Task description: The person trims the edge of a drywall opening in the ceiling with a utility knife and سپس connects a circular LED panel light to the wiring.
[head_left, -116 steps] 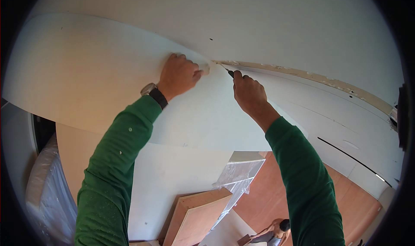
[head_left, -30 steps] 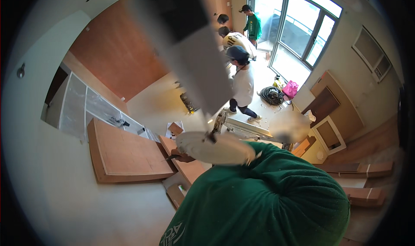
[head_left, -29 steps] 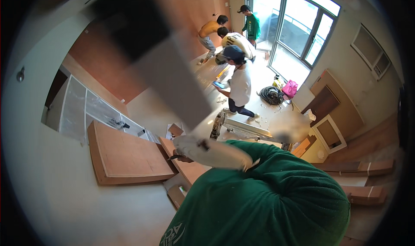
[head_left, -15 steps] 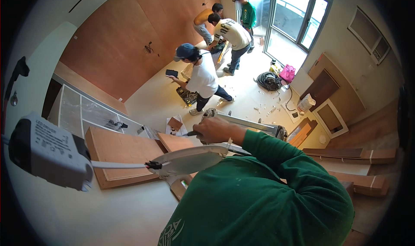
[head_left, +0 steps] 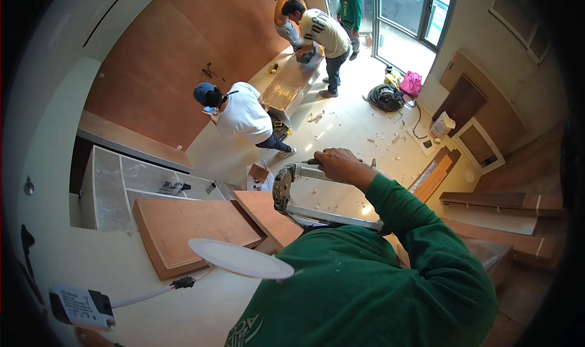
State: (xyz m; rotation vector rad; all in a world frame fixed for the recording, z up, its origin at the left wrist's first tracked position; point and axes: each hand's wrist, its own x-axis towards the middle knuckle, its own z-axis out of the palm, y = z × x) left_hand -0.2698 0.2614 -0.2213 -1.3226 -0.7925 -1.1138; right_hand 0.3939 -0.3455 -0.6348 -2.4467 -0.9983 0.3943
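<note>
My right hand [head_left: 344,166] is closed around a slim dark-handled tool [head_left: 314,162], just above the metal stepladder [head_left: 332,215]. The kind of tool cannot be made out. A round white LED panel light [head_left: 241,258] hangs before my chest, tilted, with no hand on it. Its white cable and black connector [head_left: 183,282] lead to a black-and-white LED driver [head_left: 80,305] at the lower left. Below the driver, only a small part of my left hand [head_left: 92,337] shows at the picture's edge; its fingers are mostly hidden.
Wooden panels [head_left: 195,228] and a white cabinet frame [head_left: 109,185] lie at left. Debris, a coiled black hose [head_left: 385,97] and a pink bag [head_left: 411,84] are on the floor. One person [head_left: 244,112] holds a phone; several others stand by a wrapped long box [head_left: 289,88].
The panel light and driver have moved lower, away from my right hand, which has shifted right and up with its tool. The phone-holding person has moved left. My left hand's edge has appeared.
</note>
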